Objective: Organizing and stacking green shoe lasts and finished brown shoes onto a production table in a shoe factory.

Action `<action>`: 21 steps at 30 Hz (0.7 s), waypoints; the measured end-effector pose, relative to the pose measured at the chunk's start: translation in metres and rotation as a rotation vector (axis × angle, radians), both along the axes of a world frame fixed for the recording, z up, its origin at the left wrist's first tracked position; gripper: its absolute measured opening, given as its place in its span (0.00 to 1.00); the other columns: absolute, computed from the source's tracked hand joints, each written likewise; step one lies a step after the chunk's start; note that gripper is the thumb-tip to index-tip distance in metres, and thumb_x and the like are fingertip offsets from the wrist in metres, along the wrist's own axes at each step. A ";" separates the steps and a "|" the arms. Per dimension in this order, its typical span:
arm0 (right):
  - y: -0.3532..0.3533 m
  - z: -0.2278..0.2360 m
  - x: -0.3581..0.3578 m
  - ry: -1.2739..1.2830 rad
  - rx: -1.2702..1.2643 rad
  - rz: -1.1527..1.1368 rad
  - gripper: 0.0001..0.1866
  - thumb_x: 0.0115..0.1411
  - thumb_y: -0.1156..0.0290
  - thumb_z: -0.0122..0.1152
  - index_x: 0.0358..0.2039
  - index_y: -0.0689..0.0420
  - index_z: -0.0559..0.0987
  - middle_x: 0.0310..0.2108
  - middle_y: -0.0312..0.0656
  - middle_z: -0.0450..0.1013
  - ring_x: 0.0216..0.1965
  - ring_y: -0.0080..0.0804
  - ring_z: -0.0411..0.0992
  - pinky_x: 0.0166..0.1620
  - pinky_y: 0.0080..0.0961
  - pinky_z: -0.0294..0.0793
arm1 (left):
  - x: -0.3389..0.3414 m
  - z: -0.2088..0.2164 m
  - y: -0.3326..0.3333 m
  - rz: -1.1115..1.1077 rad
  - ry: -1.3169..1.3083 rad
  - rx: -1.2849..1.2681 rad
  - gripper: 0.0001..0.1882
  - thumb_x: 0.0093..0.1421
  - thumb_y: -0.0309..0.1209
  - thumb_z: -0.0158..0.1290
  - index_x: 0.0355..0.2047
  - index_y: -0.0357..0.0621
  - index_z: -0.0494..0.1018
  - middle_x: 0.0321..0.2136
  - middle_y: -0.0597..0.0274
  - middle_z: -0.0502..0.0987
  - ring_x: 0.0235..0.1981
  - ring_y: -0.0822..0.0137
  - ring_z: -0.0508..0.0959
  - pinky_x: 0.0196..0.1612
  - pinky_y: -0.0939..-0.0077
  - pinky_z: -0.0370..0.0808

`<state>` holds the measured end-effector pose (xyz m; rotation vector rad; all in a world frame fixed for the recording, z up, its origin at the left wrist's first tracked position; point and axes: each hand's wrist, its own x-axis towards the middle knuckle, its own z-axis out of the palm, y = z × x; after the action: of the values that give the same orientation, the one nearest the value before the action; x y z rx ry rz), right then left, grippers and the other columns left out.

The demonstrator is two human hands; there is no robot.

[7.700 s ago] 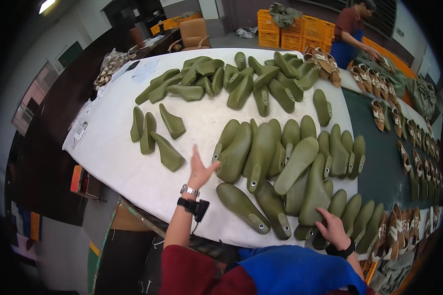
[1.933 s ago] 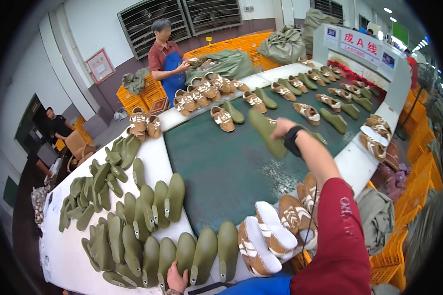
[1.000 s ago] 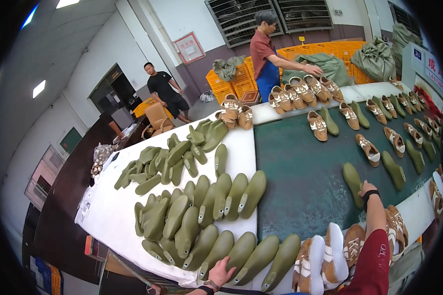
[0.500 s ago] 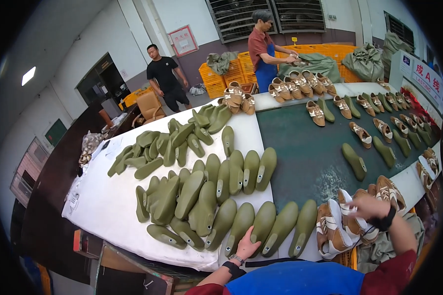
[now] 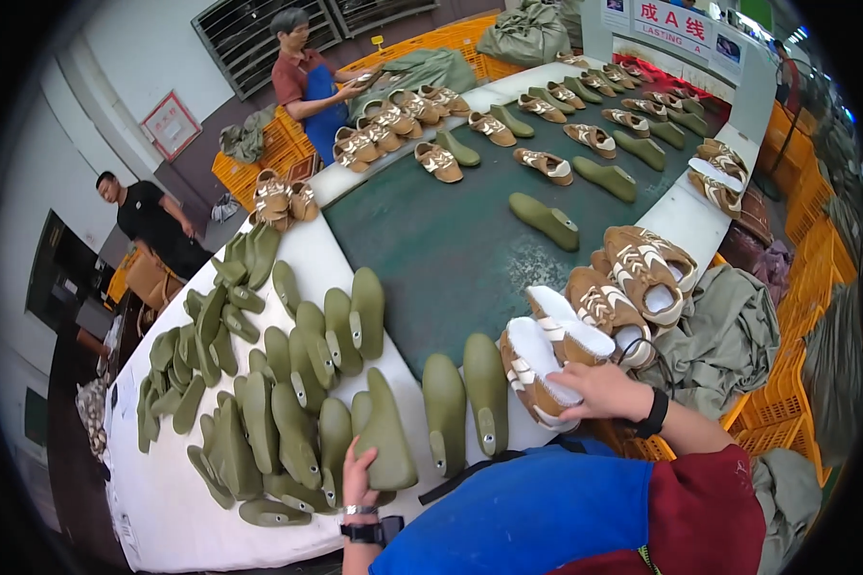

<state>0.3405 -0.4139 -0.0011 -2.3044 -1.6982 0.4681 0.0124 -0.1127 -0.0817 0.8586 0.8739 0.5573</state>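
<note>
My left hand [image 5: 358, 479] is closed on an olive-green shoe last [image 5: 385, 436], tilted above the other lasts at the table's near edge. Two more green lasts [image 5: 444, 412] lie side by side just right of it. My right hand [image 5: 606, 391] grips the heel end of a brown-and-white shoe [image 5: 529, 356] whose white insole shows on top. Beside that shoe lies another with a white insole [image 5: 568, 324], and more brown shoes [image 5: 642, 271] are heaped behind. Many loose green lasts [image 5: 259, 422] cover the white surface to the left.
A dark green belt [image 5: 393, 259] carries shoes and lasts in rows. Across it, a person in a blue apron [image 5: 326, 120] handles a shoe; another person in black [image 5: 153, 225] stands far left. Orange crates [image 5: 777, 407] with grey-green cloth [image 5: 719, 331] stand at right.
The view has swung to the right. My left hand has picked up a last that lay on the table. My right hand has come down from above the shoes onto the nearest one.
</note>
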 end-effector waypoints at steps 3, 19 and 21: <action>-0.005 -0.012 -0.003 0.005 0.122 0.041 0.35 0.47 0.47 0.59 0.54 0.46 0.63 0.49 0.55 0.62 0.35 0.51 0.72 0.36 0.38 0.73 | 0.032 0.082 -0.004 -0.046 -0.027 0.143 0.32 0.52 0.19 0.47 0.57 0.48 0.53 0.48 0.51 0.67 0.45 0.58 0.71 0.47 0.64 0.72; -0.015 -0.028 0.020 0.267 0.077 0.077 0.35 0.52 0.53 0.56 0.59 0.41 0.55 0.54 0.60 0.57 0.33 0.52 0.73 0.33 0.36 0.75 | 0.363 -0.067 0.091 -0.738 0.965 1.274 0.25 0.51 0.33 0.48 0.51 0.51 0.58 0.38 0.40 0.72 0.41 0.46 0.73 0.43 0.57 0.71; -0.015 -0.022 0.019 0.291 0.095 0.100 0.34 0.53 0.57 0.55 0.60 0.39 0.54 0.53 0.60 0.57 0.30 0.49 0.74 0.31 0.35 0.76 | 0.377 -0.084 0.081 -0.844 1.034 1.306 0.24 0.51 0.36 0.48 0.50 0.52 0.59 0.37 0.38 0.72 0.40 0.45 0.73 0.42 0.55 0.70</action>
<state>0.3597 -0.4288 -0.0229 -1.9801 -1.6575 0.6889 0.3891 -0.0321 -0.1658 2.6866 0.8569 -0.2295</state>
